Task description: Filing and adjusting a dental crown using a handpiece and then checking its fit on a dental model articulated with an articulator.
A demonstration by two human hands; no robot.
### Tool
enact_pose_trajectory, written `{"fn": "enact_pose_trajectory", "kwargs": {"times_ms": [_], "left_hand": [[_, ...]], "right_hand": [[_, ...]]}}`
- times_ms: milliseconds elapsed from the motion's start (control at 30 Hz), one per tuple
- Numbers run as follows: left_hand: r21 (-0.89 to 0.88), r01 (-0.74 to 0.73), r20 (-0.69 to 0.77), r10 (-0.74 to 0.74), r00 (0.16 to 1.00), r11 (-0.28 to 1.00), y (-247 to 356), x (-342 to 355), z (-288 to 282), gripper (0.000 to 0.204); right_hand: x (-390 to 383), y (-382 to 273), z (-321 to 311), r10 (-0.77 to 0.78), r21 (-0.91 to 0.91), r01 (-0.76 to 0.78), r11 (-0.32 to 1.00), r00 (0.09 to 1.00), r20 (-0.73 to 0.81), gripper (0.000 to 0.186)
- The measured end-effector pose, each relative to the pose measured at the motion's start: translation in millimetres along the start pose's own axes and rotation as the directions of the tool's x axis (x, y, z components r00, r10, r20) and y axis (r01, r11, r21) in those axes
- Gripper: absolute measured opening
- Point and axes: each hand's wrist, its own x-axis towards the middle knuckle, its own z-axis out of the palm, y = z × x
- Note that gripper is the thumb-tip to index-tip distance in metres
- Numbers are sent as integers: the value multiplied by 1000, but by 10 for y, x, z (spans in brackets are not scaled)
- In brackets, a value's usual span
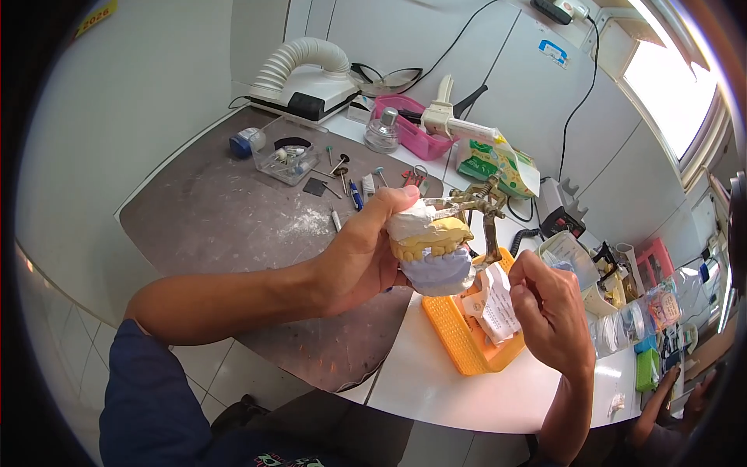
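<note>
My left hand [359, 253] grips a dental plaster cast [433, 245] from its left side, thumb on top. The cast has a white upper base, a yellow row of teeth and a pale bluish-white lower part. It is mounted on a brass-coloured articulator [489, 214], whose metal frame sticks out to the right. My right hand [554, 315] is curled closed just right of the articulator, and whatever its fingers hold is hidden. Below the cast, an orange basket [459, 342] contains a white printed paper slip [498, 303], which reaches close to my right fingers.
A grey mat [210, 202] carries white powder, small tools and a clear box [292, 159]. Behind are a white machine with a ribbed hose [303, 62], a glass bottle [382, 132], a pink basket [428, 144] and a green packet [498, 167]. Another person's arm [657, 401] shows at far right.
</note>
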Motion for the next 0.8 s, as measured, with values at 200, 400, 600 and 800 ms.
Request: {"fn": "enact_pose_trajectory", "kwargs": {"times_ms": [200, 400, 600, 800], "left_hand": [[-38, 9, -20, -10, 1000, 999, -36, -41, 14, 61], [-57, 40, 0, -40, 999, 998, -90, -39, 54, 57], [-39, 58, 48, -56, 997, 998, -173, -59, 45, 55], [-1, 41, 134, -41, 990, 999, -102, -106, 172, 64]], "right_hand": [[112, 19, 179, -79, -120, 42, 992, 943, -323, 29], [67, 63, 416, -6, 370, 226, 901, 860, -511, 29], [-69, 34, 537, -23, 440, 243, 864, 894, -448, 28], [-78, 1, 514, 83, 618, 209, 758, 909, -409, 31]]}}
